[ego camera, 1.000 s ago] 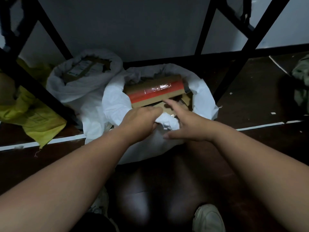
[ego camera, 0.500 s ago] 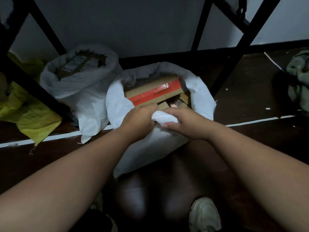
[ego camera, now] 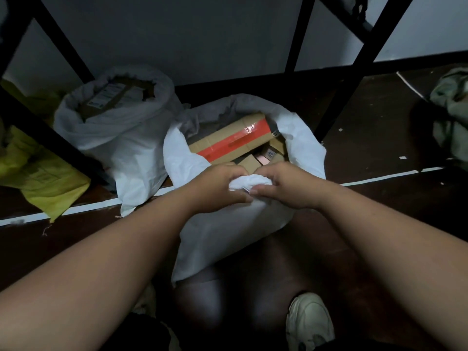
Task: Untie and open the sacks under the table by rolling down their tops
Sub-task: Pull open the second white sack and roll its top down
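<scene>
— Where are your hands?

— Your left hand and your right hand sit side by side on the near rim of the white sack. The fingers of both curl round a bunched wad of the sack's rolled top, clamped on the fabric, with the thumbs almost touching each other below it.

— And the sack itself?

— It stands on the dark floor, directly under and beyond your fingers, its mouth open. Just past your fingers lies a cardboard box with a red tape band, tilted, with smaller boxes tucked beside it, right behind your right-hand knuckles. The far rim of the sack rises behind the boxes.

— Anything else nearby?

— To the left of your left-hand fingers and further back, a second white sack stands touching the first, its top rolled down, a labelled carton showing in its mouth. Further left lies a yellow bag, partly behind a black frame bar. More black bars cross beyond your right-hand fingers. A white line runs along the floor, passing behind your hands. Far to the right sits a greenish bundle. Below your right forearm, a pale shoe rests on the floor.
</scene>
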